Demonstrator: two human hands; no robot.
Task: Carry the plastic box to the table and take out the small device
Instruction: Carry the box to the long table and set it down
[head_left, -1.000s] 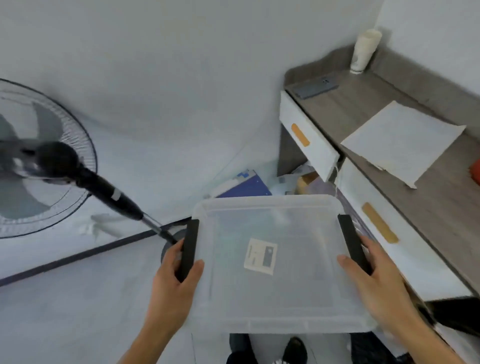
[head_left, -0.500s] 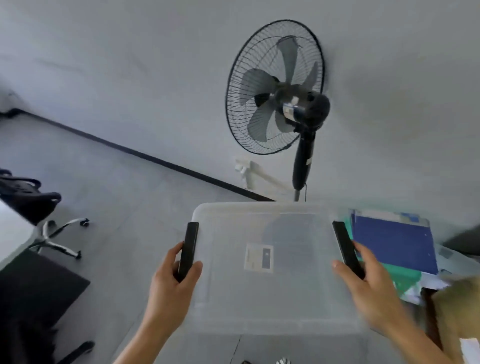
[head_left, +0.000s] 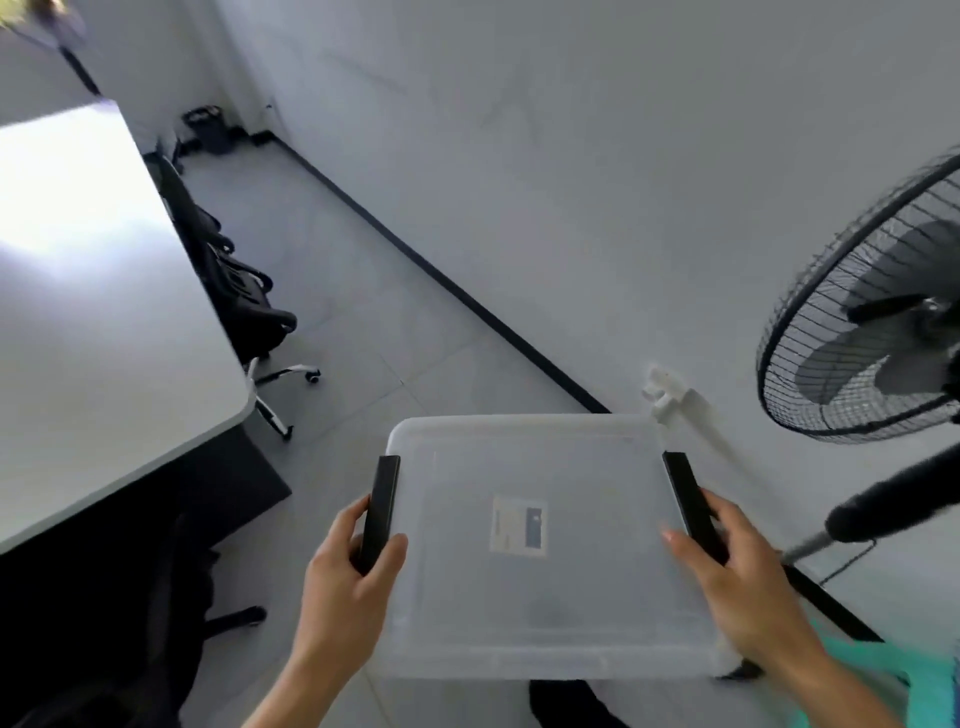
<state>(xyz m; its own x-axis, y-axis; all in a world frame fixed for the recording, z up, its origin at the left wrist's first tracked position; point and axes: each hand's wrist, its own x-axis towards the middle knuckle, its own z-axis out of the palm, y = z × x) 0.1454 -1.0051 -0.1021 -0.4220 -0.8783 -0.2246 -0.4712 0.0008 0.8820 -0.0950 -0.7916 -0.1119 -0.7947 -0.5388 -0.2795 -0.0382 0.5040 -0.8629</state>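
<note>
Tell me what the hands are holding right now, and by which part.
The plastic box, carried lid on: left hand grips its left black latch, right hand its right black latch.

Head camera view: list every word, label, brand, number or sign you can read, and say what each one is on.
No text can be read in this view.
Sticker on the lid of the plastic box: pale with a dark blue patch, its print too small and blurred to read.
Fan, white table, black clips under the left hand and right hand: no markings visible.
</note>
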